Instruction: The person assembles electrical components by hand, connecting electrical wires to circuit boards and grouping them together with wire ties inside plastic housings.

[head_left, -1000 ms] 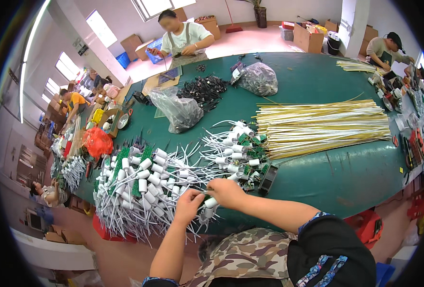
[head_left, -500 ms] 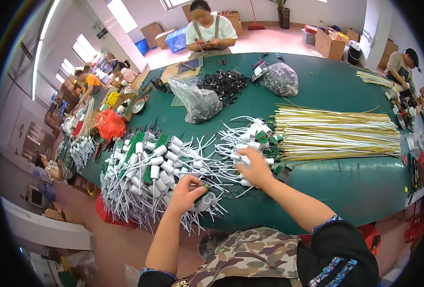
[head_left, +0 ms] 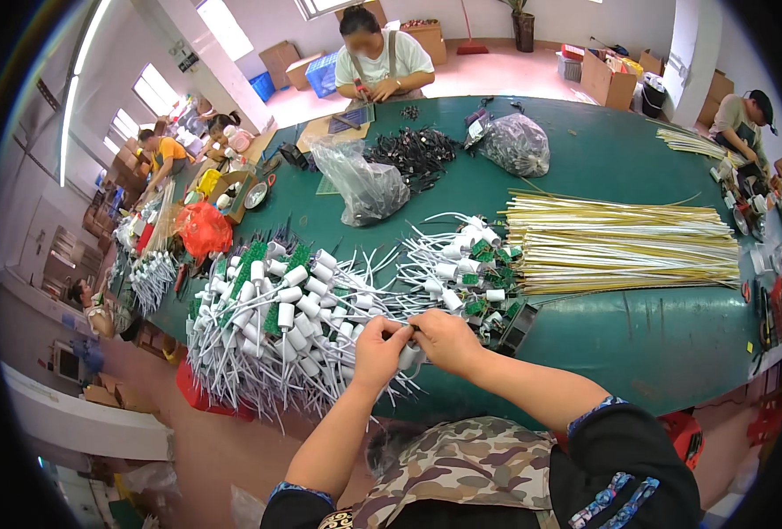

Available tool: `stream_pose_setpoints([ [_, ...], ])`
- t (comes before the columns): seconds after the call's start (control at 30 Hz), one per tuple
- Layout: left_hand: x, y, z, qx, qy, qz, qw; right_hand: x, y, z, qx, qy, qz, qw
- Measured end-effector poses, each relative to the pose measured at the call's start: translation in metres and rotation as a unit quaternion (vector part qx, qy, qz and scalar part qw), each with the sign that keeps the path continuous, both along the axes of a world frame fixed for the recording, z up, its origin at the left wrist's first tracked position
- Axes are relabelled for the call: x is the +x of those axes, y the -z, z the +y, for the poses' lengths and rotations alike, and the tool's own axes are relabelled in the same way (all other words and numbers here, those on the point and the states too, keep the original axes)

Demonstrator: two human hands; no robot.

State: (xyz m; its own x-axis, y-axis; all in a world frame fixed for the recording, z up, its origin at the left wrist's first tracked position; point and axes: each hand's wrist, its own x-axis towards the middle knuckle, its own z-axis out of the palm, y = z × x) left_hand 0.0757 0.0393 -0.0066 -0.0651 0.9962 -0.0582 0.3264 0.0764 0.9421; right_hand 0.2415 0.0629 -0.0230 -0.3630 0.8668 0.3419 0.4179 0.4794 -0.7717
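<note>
My left hand [head_left: 377,346] and my right hand [head_left: 444,339] meet at the near edge of the green table [head_left: 655,335]. Together they pinch one small white cylindrical part with wires [head_left: 407,355]. To the left of them spreads a big pile of the same white wired parts with green circuit boards [head_left: 276,309]. A smaller heap of such parts [head_left: 466,264] lies just beyond my right hand. A small black box [head_left: 518,324] sits right of my right hand.
A long bundle of yellow-white rods [head_left: 620,247] lies to the right. Two clear plastic bags [head_left: 364,185] [head_left: 516,144] and a heap of black parts [head_left: 417,154] sit farther back. A person [head_left: 377,57] works at the far side; others sit at both ends.
My right hand came back from the smaller heap to the table's near edge. Both hands now close together on one white part.
</note>
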Motion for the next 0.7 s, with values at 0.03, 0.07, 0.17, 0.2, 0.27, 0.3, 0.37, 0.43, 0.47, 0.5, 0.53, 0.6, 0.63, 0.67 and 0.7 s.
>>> stream_pose_setpoints([
  [0.03, 0.000, 0.003, 0.002, 0.002, -0.013, 0.007, 1.000, 0.001, 0.001, 0.001, 0.000, -0.002, 0.000, 1.000],
  [0.07, -0.002, 0.006, 0.003, -0.029, -0.006, -0.041, 0.999, 0.004, 0.001, 0.003, -0.020, -0.025, -0.005, 0.999],
  [0.17, -0.013, 0.019, 0.002, 0.017, 0.074, -0.014, 0.997, 0.005, -0.007, 0.006, -0.055, -0.075, 0.016, 0.996],
  [0.2, -0.012, 0.018, 0.004, -0.023, 0.076, -0.029, 0.996, 0.006, -0.010, 0.007, -0.065, -0.100, 0.040, 0.992],
  [0.27, -0.011, 0.015, 0.000, -0.056, 0.069, -0.061, 0.994, 0.009, -0.009, 0.006, -0.090, -0.087, 0.016, 0.992],
  [0.3, -0.013, 0.015, -0.003, -0.087, 0.056, -0.087, 0.991, 0.009, -0.009, 0.005, -0.112, -0.081, -0.004, 0.990],
  [0.37, -0.008, 0.018, -0.007, -0.078, 0.021, -0.143, 0.986, 0.007, 0.009, 0.004, -0.098, -0.075, 0.009, 0.992],
  [0.43, 0.000, 0.017, -0.009, 0.061, 0.005, 0.140, 0.988, 0.001, 0.016, -0.001, -0.065, -0.020, -0.026, 0.997],
  [0.47, 0.003, 0.024, -0.010, 0.068, -0.045, 0.143, 0.986, -0.008, 0.019, -0.005, -0.050, 0.004, -0.040, 0.998],
  [0.5, 0.003, 0.025, -0.010, 0.068, -0.044, 0.143, 0.986, -0.011, 0.017, -0.005, -0.050, 0.005, -0.040, 0.998],
  [0.53, 0.001, 0.026, -0.009, 0.075, -0.057, 0.154, 0.984, -0.014, 0.014, -0.005, -0.052, 0.011, -0.025, 0.998],
  [0.6, -0.010, 0.026, -0.009, 0.064, -0.074, 0.108, 0.989, -0.013, 0.013, 0.005, -0.036, 0.010, 0.039, 0.999],
  [0.63, -0.021, 0.022, -0.008, 0.063, -0.073, 0.108, 0.989, -0.010, 0.001, 0.013, -0.054, 0.048, 0.101, 0.992],
  [0.67, -0.033, 0.016, -0.008, 0.087, -0.109, 0.075, 0.987, -0.006, -0.012, 0.025, -0.071, 0.086, 0.161, 0.981],
  [0.7, -0.040, 0.008, -0.008, 0.113, -0.142, 0.041, 0.983, -0.002, -0.009, 0.042, -0.119, 0.122, 0.231, 0.958],
])
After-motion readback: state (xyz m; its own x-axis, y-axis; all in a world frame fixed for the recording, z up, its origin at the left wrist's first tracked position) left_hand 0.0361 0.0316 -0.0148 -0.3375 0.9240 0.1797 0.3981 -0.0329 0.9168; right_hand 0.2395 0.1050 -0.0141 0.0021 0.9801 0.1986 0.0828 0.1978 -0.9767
